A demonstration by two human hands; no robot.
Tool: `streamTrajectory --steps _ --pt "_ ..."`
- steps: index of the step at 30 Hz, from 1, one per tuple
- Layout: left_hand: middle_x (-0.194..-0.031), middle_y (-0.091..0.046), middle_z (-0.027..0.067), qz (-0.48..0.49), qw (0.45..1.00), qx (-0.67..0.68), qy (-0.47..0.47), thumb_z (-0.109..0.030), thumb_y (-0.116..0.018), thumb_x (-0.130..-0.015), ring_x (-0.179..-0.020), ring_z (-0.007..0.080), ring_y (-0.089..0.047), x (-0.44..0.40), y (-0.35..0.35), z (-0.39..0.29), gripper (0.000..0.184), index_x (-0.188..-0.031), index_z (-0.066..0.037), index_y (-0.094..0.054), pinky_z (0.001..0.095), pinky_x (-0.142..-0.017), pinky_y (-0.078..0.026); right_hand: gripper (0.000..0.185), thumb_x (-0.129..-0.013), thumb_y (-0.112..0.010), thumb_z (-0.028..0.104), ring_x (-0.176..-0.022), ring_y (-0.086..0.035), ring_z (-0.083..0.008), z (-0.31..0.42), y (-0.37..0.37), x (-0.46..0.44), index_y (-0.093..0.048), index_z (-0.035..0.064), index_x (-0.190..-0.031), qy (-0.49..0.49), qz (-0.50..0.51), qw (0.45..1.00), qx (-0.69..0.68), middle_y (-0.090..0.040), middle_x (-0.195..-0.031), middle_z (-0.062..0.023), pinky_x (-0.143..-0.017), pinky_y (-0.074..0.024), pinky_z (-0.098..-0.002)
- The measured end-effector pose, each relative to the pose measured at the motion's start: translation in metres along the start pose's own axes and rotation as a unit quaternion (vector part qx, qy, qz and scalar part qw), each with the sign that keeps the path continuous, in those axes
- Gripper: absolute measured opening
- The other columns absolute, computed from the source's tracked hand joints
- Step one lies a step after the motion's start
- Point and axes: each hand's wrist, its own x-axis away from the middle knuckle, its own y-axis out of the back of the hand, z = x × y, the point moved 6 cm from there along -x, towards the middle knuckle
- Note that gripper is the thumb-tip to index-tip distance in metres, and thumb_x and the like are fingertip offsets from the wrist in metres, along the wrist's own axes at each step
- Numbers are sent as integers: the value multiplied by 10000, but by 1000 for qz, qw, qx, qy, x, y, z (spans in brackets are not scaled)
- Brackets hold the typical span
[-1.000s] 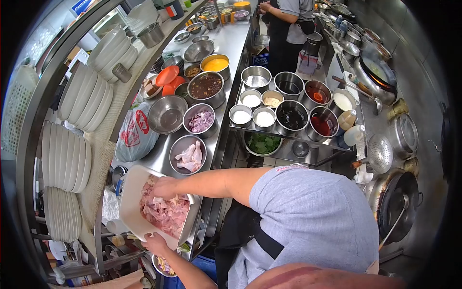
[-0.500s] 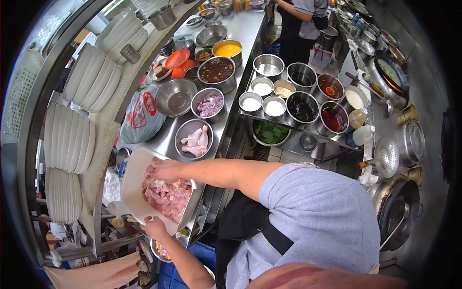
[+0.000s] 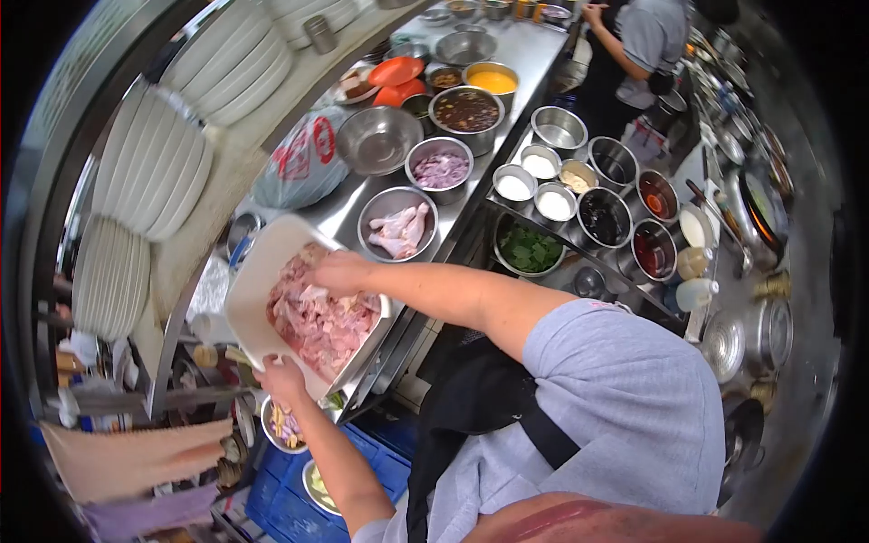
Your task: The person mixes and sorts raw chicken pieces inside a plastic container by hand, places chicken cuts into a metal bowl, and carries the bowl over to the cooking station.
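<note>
The person's left hand [image 3: 282,378] is clamped on the rim of a white tub [image 3: 246,303], at the side lying lower left in the view. The right hand [image 3: 339,271] reaches over the opposite side, its fingers sunk in raw meat [image 3: 326,335]; whether they are apart or together cannot be told.

The meat is inside the tub, directly under and around the right fingertips, and most of it spreads from there toward the lower end of the tub. The right hand is therefore the nearer one, in contact with the pieces, while the left has the tub wall between it and them. The tub's long axis appears to slant from upper left to lower right, and the right forearm crosses it. The pieces lie jumbled, with no common direction.

Below the left forearm are a small bowl [image 3: 269,434] of chopped food and a blue crate [image 3: 272,498]. Just beyond the right hand, on the metal counter [image 3: 534,54], sits a bowl [image 3: 364,226] holding drumsticks [image 3: 398,231]. Past it are a pot [image 3: 448,192] of chopped purple onion and a bulging plastic bag [image 3: 303,163]. Stacked plates [image 3: 149,167] line the shelf to the left of the view. Farthest off, another person [image 3: 652,41] stands past the counter's end.
</note>
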Motion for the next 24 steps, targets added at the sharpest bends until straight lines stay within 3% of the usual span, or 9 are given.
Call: streamTrajectory --steps 4,8,10,15,24 --pt "-1416 -427 288 1 1000 14 3 -287 -669 -822 -1167 458 -553 -1 -1 3 324 -1122 -164 -664 520 -940 -492 354 -752 -634 89 -990 -664 -348 -6 -13 -8 -661 139 -1101 0 31 999 30 -705 -1000 -137 -847 -526 -469" --pt "-1348 -469 297 -67 996 43 -35 -290 -680 -801 -1090 464 -588 -6 -14 14 316 -1073 -132 -698 511 -914 -506 432 -750 -658 86 -1005 -658 -363 1 -4 -6 -654 170 -1174 -5 34 999 5 -699 -1004 -156 -854 -520 -476" --pt "-1316 -492 281 -54 997 35 -32 -291 -684 -791 -1064 460 -598 -2 -1 7 314 -1056 -124 -707 508 -902 -513 481 -753 -651 80 -1012 -655 -370 4 -6 -9 -640 194 -1220 9 37 999 11 -696 -1011 -166 -855 -520 -477" --pt "-1365 -468 229 -32 999 26 9 -310 -669 -810 -1129 433 -569 0 3 2 330 -1089 -136 -691 503 -903 -516 385 -760 -576 58 -996 -660 -373 4 -5 -10 -630 88 -1140 28 32 999 29 -695 -998 -188 -853 -509 -500" --pt "-1383 -452 241 -10 1000 0 24 -280 -647 -833 -1159 436 -550 0 1 2 314 -1112 -140 -675 495 -936 -502 240 -782 -560 66 -965 -655 -395 -1 -12 -16 -632 41 -1009 38 34 998 25 -686 -979 -210 -825 -500 -514"
